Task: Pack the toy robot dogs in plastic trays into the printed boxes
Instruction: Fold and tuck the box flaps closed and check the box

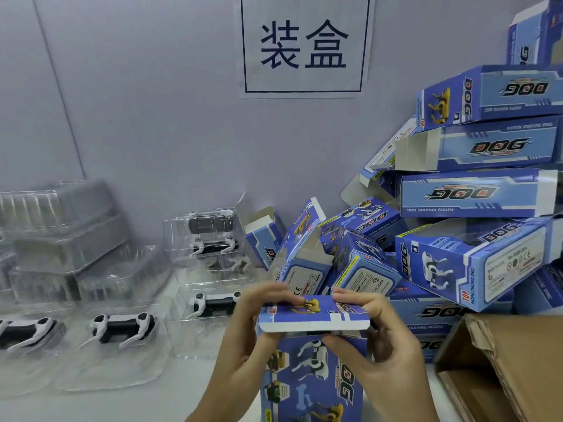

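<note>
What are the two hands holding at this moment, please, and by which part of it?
Both hold one printed box at its upper end: the left hand and right hand pinch the end flap from either side.

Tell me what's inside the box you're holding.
That cannot be seen. The box stands upright between the left hand and right hand, and its top flap is folded over the opening, covering whatever is inside.
</note>
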Available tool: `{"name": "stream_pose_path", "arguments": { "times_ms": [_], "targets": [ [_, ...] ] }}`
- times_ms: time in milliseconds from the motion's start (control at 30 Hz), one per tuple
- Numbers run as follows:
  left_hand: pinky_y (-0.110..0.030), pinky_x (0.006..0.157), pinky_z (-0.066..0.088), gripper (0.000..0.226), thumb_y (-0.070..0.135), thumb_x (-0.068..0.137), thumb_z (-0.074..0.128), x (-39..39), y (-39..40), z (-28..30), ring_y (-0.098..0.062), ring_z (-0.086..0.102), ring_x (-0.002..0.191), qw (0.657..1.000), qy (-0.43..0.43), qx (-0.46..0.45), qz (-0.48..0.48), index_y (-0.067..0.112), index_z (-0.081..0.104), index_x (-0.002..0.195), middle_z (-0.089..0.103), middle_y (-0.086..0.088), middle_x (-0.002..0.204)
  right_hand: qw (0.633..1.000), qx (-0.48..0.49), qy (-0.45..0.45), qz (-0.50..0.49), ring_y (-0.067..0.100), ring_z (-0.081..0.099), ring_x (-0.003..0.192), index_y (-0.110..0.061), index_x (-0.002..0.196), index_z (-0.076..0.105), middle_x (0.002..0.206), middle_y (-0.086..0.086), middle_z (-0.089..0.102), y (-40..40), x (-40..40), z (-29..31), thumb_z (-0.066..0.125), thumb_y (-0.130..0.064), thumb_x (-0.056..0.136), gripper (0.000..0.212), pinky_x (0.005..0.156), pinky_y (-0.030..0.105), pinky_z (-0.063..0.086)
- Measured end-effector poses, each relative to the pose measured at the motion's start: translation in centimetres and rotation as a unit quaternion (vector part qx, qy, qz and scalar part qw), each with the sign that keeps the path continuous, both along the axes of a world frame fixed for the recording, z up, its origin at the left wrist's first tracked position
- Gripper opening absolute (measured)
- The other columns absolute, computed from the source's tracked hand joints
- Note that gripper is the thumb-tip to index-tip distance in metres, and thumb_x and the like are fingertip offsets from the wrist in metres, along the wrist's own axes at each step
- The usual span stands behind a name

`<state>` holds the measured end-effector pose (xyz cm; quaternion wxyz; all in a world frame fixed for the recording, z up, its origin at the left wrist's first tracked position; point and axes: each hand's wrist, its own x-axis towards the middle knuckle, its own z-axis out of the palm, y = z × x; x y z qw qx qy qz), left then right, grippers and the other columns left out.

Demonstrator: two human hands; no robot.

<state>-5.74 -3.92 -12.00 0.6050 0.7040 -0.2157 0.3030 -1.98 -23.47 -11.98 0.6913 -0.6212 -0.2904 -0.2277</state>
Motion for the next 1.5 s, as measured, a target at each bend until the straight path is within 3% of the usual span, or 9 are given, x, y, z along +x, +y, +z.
{"name": "stream_pose_path", "arguments": {
  "times_ms": [133,233,367,533,733,867,1033,1233,1500],
  "targets": [
    [-0.044,0.106,0.048,0.037,0.034,0.096,0.062,-0.2,0.5,-0.1,-0.036,0.059,0.130,0.997,-0.013,0.075,0.006,0.018,0.066,0.129,0.066,-0.009,0.132,0.999,-0.023,-0.032,0.000,0.026,0.063,0.130,-0.028,0.101,0.067,0.123,0.002,0.070,-0.2,-0.1,0.1,0.085,-0.054,0.079,0.038,0.095,0.037,0.058],
    [-0.038,0.100,0.051,0.028,0.048,0.101,0.061,0.0,-0.1,0.2,-0.030,0.065,0.122,0.998,-0.033,0.048,0.041,0.028,0.071,0.118,0.072,-0.004,0.124,0.999,-0.025,-0.020,-0.001,0.024,0.061,0.131,-0.024,0.103,0.058,0.128,0.002,0.069,-0.3,-0.3,-0.4,0.078,-0.060,0.084,0.045,0.092,0.033,0.059],
    [-0.035,0.097,0.054,0.016,0.035,0.101,0.060,-0.1,-0.6,0.3,-0.028,0.067,0.120,0.998,-0.036,0.037,0.048,0.032,0.070,0.113,0.074,-0.004,0.119,1.000,0.027,0.014,0.006,0.027,0.064,0.128,-0.023,0.100,0.042,0.126,0.009,0.072,0.0,-0.6,-0.6,0.068,-0.059,0.092,0.045,0.091,0.036,0.058],
    [-0.042,0.094,0.054,0.011,0.031,0.101,0.058,-0.5,-0.2,0.6,-0.031,0.062,0.127,0.999,-0.012,0.032,-0.006,0.030,0.068,0.107,0.069,-0.007,0.126,1.000,0.012,0.009,0.014,0.027,0.063,0.128,-0.020,0.119,0.049,0.128,0.008,0.071,0.1,-0.5,-0.7,0.065,-0.046,0.097,0.038,0.090,0.024,0.057],
    [-0.047,0.097,0.052,0.017,0.042,0.103,0.063,-0.5,0.2,0.7,-0.037,0.061,0.127,0.999,-0.012,0.023,-0.021,0.026,0.070,0.103,0.069,-0.010,0.127,1.000,-0.011,-0.015,0.007,0.028,0.060,0.130,-0.020,0.115,0.058,0.128,0.008,0.068,0.3,-0.5,-0.7,0.057,-0.040,0.102,0.024,0.089,0.022,0.056],
    [-0.056,0.098,0.050,0.020,0.041,0.103,0.064,-0.3,0.2,0.5,-0.038,0.061,0.127,0.999,-0.022,0.026,-0.020,0.023,0.071,0.103,0.072,-0.010,0.125,1.000,-0.004,-0.017,0.002,0.033,0.056,0.131,-0.020,0.110,0.060,0.132,0.009,0.063,0.6,-0.9,-0.7,0.056,-0.051,0.102,0.033,0.077,0.030,0.061],
    [-0.061,0.095,0.053,0.020,0.044,0.101,0.066,-0.3,0.1,0.7,-0.035,0.061,0.129,0.999,-0.030,0.033,-0.020,0.026,0.072,0.102,0.075,-0.005,0.121,0.996,-0.005,-0.068,-0.052,0.037,0.059,0.129,-0.027,0.103,0.062,0.134,0.007,0.063,0.7,-1.0,-1.1,0.053,-0.048,0.105,0.022,0.075,0.047,0.062],
    [-0.062,0.093,0.054,0.020,0.046,0.099,0.068,-0.3,0.3,0.8,-0.032,0.062,0.128,0.998,-0.037,0.045,-0.023,0.027,0.072,0.100,0.077,-0.001,0.119,0.984,-0.032,-0.137,-0.112,0.033,0.063,0.123,-0.026,0.100,0.059,0.126,0.000,0.067,0.7,-1.3,-0.9,0.050,-0.039,0.107,0.017,0.076,0.056,0.060],
    [-0.059,0.091,0.055,0.017,0.042,0.102,0.063,-0.3,0.0,0.4,-0.033,0.062,0.127,0.997,-0.050,0.060,-0.011,0.026,0.068,0.102,0.075,-0.001,0.120,0.979,-0.064,-0.150,-0.120,0.028,0.068,0.112,-0.031,0.095,0.056,0.124,-0.004,0.070,0.2,-1.0,-0.7,0.054,-0.030,0.106,0.011,0.077,0.043,0.056]
  ]
}}
